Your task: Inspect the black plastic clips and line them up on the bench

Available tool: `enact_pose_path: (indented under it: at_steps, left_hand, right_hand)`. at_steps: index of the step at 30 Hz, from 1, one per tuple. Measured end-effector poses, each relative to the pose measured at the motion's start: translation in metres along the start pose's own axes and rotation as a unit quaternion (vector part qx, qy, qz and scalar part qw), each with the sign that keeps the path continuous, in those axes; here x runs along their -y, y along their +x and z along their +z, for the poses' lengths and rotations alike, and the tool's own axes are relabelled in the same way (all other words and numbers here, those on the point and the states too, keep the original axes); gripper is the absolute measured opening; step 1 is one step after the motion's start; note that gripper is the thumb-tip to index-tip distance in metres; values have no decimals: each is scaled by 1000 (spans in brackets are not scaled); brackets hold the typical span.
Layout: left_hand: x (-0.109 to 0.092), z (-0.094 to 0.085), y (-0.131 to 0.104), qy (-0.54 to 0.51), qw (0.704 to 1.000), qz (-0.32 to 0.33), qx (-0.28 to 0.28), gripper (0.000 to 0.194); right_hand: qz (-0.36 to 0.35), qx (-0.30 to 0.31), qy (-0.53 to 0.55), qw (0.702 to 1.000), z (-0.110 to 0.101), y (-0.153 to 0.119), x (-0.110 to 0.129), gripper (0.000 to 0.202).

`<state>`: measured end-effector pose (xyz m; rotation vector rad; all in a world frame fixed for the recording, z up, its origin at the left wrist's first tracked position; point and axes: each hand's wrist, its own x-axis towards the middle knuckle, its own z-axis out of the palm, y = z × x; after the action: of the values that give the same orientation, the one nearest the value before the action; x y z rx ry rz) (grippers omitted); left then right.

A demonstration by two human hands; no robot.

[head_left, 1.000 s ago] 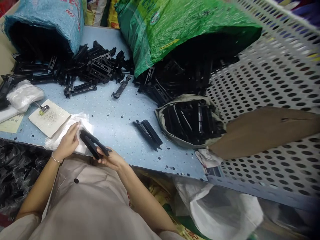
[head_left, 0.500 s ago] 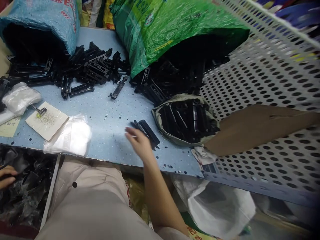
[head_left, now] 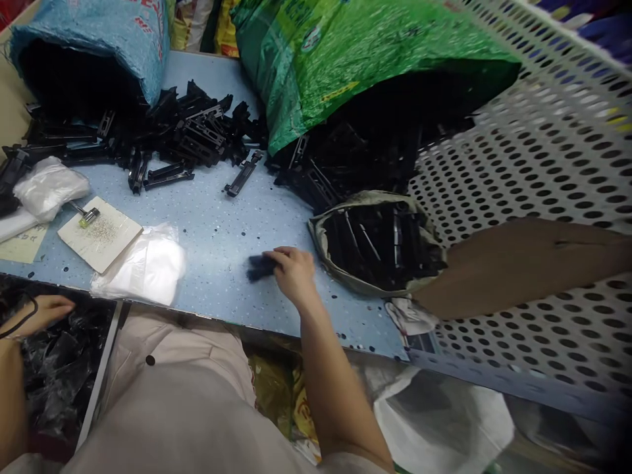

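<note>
My right hand [head_left: 295,273] is closed on a black plastic part [head_left: 261,267], blurred by motion, over the front middle of the blue speckled table [head_left: 222,237]. To its right lies a cloth bag [head_left: 323,247] filled with black parts. My left hand [head_left: 47,315], a dark band at its wrist, is at the lower left, above a drawer of clear-wrapped black pieces [head_left: 69,368]. Its fingers are extended together and nothing shows in them. A stack of clear plastic bags [head_left: 153,266] lies on the table edge between the hands.
Black parts [head_left: 197,131] are heaped before a blue sack [head_left: 99,33] and a green sack [head_left: 306,79]. A white pad [head_left: 101,240] lies left. A perforated grey panel [head_left: 533,184] with brown cardboard [head_left: 523,263] stands right.
My right hand has closed on the black part and drawn it slightly left from beside the cloth bag. My left hand has come further into view, moving right and up over the drawer.
</note>
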<state>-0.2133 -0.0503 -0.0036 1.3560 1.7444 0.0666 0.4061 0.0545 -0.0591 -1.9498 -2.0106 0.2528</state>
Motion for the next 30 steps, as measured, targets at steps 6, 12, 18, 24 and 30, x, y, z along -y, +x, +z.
enact_pose_path:
  at_steps: [6,12,18,24,30]
  left_hand:
    - [-180,120,14,-59,951,297,-57,26]
    - [-210,144,68,58,932,293,-206,17]
    - [-194,120,67,-213,943,222,-129,19]
    - [-195,129,64,-248,915,257,-189,6]
    - [-191,123,63,-23,930,311,-197,42]
  right_hand:
    - [-43,-18,97,994,3,-25,46,26]
    - [181,40,84,979,-12,-51,43,41]
    - [204,146,589,768,-14,-47,81,49]
    - [187,284,782,522,23,-30,174,52]
    - [178,343,773,502,22,-42,163,54]
